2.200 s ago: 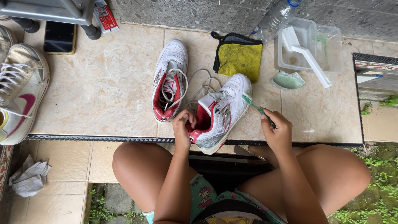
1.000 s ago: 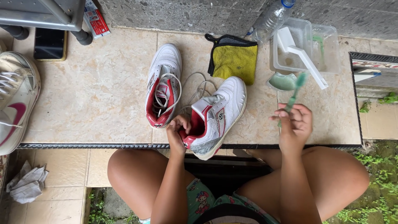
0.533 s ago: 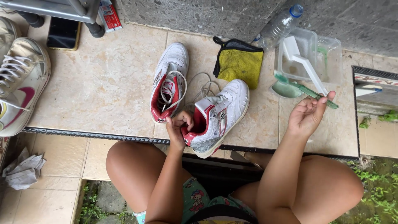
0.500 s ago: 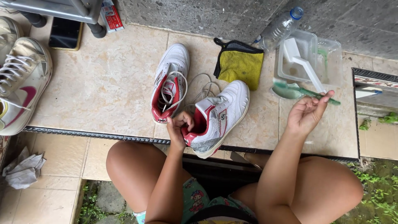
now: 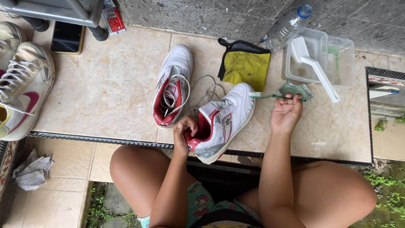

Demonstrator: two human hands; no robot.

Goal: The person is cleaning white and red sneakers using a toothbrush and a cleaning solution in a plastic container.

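Two hands were at work on one white shoe (image 5: 221,122), which lay on its side at the near edge of the tiled ledge (image 5: 109,97), toe pointing far and right, red lining facing left. The left hand (image 5: 184,134) was clamped on the heel collar, fingers curled over the red rim. The right hand (image 5: 286,115) was closed on the handle of a green toothbrush (image 5: 270,96), whose bristle end touched the toe of the shoe; whether the handle's far end rested on the green dish (image 5: 297,89) beside it could not be told. The shoe appeared light, with a soft, flexible upper and a stiffer sole; the heel collar and the sole edge were judged the firmest places to take hold, since the upper would probably give under pressure and turn slippery when wet. The toothbrush appeared light, thin and slightly springy, best held at mid-handle. A second white shoe (image 5: 173,90) stood just left of the first, its loose laces trailing between them. A yellow cloth (image 5: 246,67) with a dark border lay far of the shoes. A clear plastic bottle (image 5: 288,27) with a blue cap leaned against the grey wall at far right, beside a clear rectangular tub (image 5: 337,52) holding a white scoop (image 5: 314,65). A small flat red and white packet (image 5: 112,19) lay at far left, next to a dark phone (image 5: 66,39). A cream shoe (image 5: 23,90) with a pink mark lay at the left edge, and a crumpled grey rag (image 5: 31,173) lay near it on the lower floor.
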